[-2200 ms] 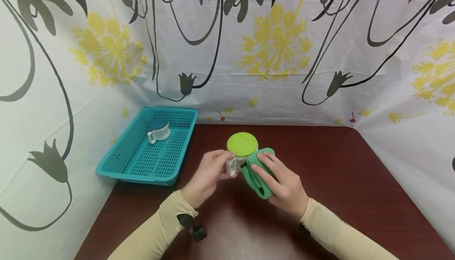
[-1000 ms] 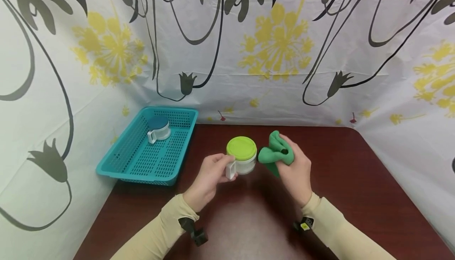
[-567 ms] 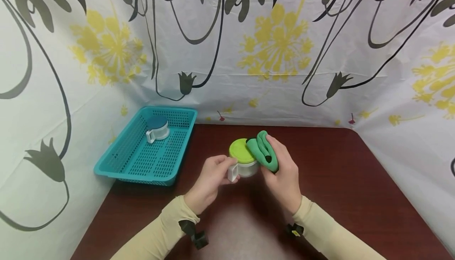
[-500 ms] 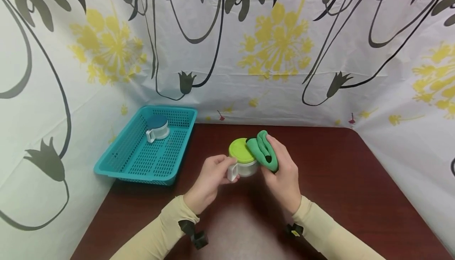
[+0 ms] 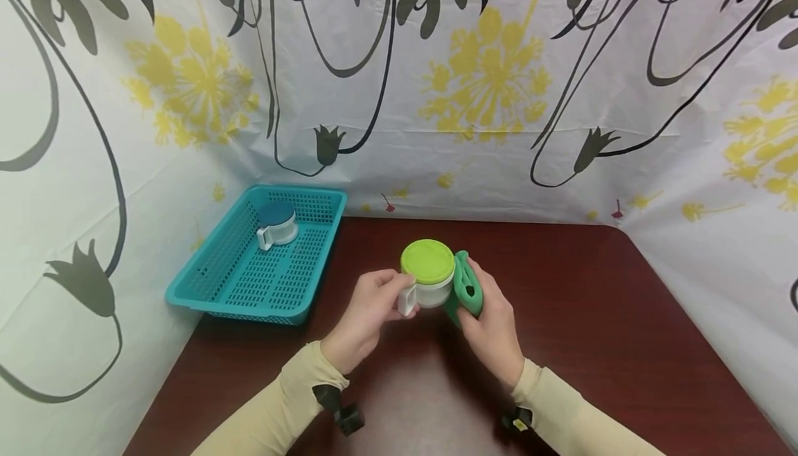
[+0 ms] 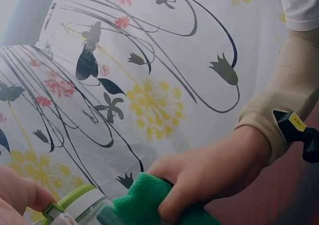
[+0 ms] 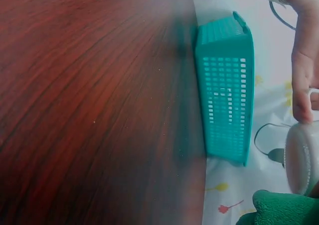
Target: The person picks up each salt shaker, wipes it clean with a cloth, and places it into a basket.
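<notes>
In the head view a small jar with a lime-green lid (image 5: 428, 260) and a white side handle is held above the table. My left hand (image 5: 366, 316) pinches the handle between thumb and fingers. At the jar's right side my right hand (image 5: 494, 335) grips a folded green cloth (image 5: 467, 290), which lies against the jar wall. The left wrist view shows the cloth (image 6: 142, 199) beside the jar's clear body (image 6: 89, 210). From the right wrist, the base of the jar (image 7: 299, 158) appears, with the cloth (image 7: 284, 207) below it.
A turquoise perforated basket (image 5: 249, 303) stands at the table's back left. Inside it sits a similar jar with a blue lid (image 5: 278, 224). The dark red-brown table (image 5: 580, 317) meets a flower-printed white sheet (image 5: 399, 95) at the back and sides.
The cloth was at the jar's side, came away to the right, then covered the lid's right edge. It has now slid down to the right side. The left hand keeps its grip.
</notes>
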Available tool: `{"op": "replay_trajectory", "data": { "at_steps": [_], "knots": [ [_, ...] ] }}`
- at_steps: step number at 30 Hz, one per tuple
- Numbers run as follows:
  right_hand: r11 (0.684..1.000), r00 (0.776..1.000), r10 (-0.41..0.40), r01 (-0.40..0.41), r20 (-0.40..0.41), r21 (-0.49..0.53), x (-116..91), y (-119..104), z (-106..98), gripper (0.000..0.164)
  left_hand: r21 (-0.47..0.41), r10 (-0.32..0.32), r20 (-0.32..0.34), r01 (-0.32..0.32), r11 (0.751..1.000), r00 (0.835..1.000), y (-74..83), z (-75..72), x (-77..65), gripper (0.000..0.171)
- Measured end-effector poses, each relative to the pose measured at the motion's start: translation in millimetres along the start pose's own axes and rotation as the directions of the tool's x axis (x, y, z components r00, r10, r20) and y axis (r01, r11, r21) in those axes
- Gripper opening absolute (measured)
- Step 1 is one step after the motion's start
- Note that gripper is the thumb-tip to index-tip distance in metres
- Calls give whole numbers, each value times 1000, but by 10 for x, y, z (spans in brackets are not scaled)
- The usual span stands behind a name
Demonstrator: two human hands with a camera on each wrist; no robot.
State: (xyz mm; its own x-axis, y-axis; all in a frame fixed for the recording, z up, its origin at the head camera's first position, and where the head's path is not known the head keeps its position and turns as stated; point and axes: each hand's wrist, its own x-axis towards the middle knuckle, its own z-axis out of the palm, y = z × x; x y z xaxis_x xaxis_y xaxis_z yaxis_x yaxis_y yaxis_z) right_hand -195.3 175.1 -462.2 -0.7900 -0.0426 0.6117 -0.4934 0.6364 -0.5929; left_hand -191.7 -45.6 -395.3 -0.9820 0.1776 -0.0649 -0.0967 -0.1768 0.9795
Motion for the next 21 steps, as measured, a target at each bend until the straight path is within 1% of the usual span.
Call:
{"op": "replay_trajectory", "data": {
  "at_steps": [7, 11, 17, 20, 21],
  "knots": [
    [997, 998, 58, -58, 2, 41, -17, -22, -43, 80, 44, -26, 13, 25, 999, 1000, 7, 9, -5, 30],
    [993, 996, 87, -87, 5, 79, -5, -38, -89, 77, 55, -29, 11, 28, 998, 1000, 10, 9, -10, 29],
    [974, 985, 169, -171, 20, 149, 96, -60, -171, 75, 62, -34, 11, 33, 998, 999, -11, 12, -5, 28],
    [971, 986, 170, -167, 2, 168, 153, -96, -210, 75, 76, -45, 14, 44, 996, 999, -34, 15, -4, 29],
    [971, 986, 166, -163, -2, 174, 178, -155, -240, 74, 81, -50, 18, 49, 996, 999, -39, 16, -8, 29]
  ]
}}
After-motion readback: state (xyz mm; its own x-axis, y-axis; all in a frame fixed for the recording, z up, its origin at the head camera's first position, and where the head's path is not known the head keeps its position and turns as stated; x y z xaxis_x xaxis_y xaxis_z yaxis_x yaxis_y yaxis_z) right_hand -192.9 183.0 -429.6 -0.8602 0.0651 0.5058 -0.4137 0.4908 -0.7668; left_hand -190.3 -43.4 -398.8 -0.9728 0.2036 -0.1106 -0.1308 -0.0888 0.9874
